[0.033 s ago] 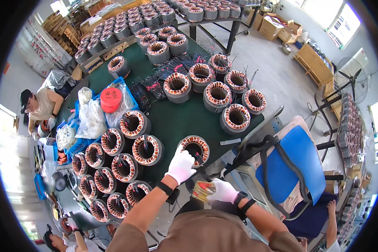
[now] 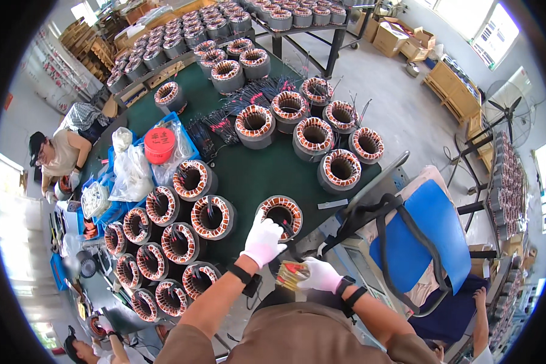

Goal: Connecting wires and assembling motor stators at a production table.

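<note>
Both my hands wear white gloves. My left hand (image 2: 263,241) is closed over the near left rim of a motor stator (image 2: 293,214), a grey ring with copper windings laced in white. Its fingers bend toward the bore, where dark leads lie; the fingertips are partly hidden. That stator stands upright near the front edge of the green table (image 2: 242,176). Close to my body, below the stator, my right hand (image 2: 319,275) is shut around a bundle of thin yellowish strips (image 2: 292,275) with some red among them.
Several stators (image 2: 212,216) stand to the left, more (image 2: 313,139) at the back right. Dark lead wires (image 2: 224,124) lie between them. Blue bins (image 2: 188,136) hold plastic bags and a red round lid (image 2: 159,145). A blue sheet (image 2: 428,230) lies at right. Co-workers (image 2: 60,148) sit at left.
</note>
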The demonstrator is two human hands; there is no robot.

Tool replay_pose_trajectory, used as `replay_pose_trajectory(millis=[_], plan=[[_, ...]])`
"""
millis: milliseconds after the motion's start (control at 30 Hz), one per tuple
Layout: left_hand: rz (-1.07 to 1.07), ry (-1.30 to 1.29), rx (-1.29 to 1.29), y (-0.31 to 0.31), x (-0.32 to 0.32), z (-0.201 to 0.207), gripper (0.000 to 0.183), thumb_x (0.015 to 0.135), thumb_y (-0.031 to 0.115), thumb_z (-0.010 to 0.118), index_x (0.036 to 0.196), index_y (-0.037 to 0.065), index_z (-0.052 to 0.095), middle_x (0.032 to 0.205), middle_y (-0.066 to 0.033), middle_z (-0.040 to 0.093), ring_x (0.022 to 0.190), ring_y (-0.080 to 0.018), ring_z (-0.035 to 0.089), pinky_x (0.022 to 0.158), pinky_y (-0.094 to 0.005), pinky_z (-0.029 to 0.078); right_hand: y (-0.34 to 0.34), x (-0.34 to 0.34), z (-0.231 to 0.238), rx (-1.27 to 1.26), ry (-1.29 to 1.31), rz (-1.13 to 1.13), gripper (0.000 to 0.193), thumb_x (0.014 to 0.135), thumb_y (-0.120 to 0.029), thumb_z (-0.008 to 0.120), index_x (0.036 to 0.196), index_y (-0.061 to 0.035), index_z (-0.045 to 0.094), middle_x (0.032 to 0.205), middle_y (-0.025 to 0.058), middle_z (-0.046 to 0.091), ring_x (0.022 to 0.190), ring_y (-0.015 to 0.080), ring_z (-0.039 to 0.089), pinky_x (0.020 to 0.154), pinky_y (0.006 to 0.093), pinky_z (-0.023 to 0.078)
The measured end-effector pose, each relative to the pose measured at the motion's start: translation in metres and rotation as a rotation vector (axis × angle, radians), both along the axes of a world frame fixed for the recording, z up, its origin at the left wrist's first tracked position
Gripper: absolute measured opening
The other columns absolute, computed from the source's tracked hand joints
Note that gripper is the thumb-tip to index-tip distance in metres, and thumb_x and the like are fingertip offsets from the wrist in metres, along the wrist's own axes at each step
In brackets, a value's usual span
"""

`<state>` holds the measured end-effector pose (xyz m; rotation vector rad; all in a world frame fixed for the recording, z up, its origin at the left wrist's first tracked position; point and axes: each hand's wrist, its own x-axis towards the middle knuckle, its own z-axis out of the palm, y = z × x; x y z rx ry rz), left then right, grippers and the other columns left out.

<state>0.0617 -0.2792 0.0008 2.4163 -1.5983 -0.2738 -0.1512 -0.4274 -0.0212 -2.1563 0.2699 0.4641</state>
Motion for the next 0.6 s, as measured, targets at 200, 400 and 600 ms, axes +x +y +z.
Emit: replay_pose_trajectory(millis=[200,400,600], plan=[[0.387,0.110,-0.326,-0.015,-0.040,-0.025,0.019,0.079,0.021,0.080,0.085,0.005,0.071,0.087,-0.0112,0.068,0.091,-0.0311,0.065,0.118,-0.0557,0.032,0.004,-0.011,-0.024,-0.011,0.152,0.083,0.076,0.073,-0.045,0.086,0.129,0.0024,0.067,0.142,0.0239,0.060,0.121,0.0379,0.064,0.105,0.0403,0.051],[0.469,0.229,-0.572,-0.014,-0.058,-0.041,0.012,0.076,0.010,0.078,0.083,0.005,0.069,0.089,-0.0124,0.070,0.087,-0.0316,0.066,0.107,-0.0508,0.041,-0.021,-0.030,-0.004,0.086,0.144,-0.112,0.089,0.072,-0.042,0.088,0.139,0.0074,0.057,0.149,0.0211,0.055,0.128,0.0337,0.062,0.108,0.0348,0.049],[0.441,0.661,-0.749,0.002,-0.049,-0.036,0.004,0.090,-0.002,0.072,0.093,0.001,0.072,0.084,-0.0035,0.071,0.077,-0.0089,0.065,0.068,-0.0256,0.051,-0.027,-0.043,0.017,0.589,0.108,-0.385,0.078,0.078,-0.020,0.090,0.142,0.0057,0.053,0.144,0.0138,0.059,0.130,0.0203,0.059,0.112,0.0336,0.045]])
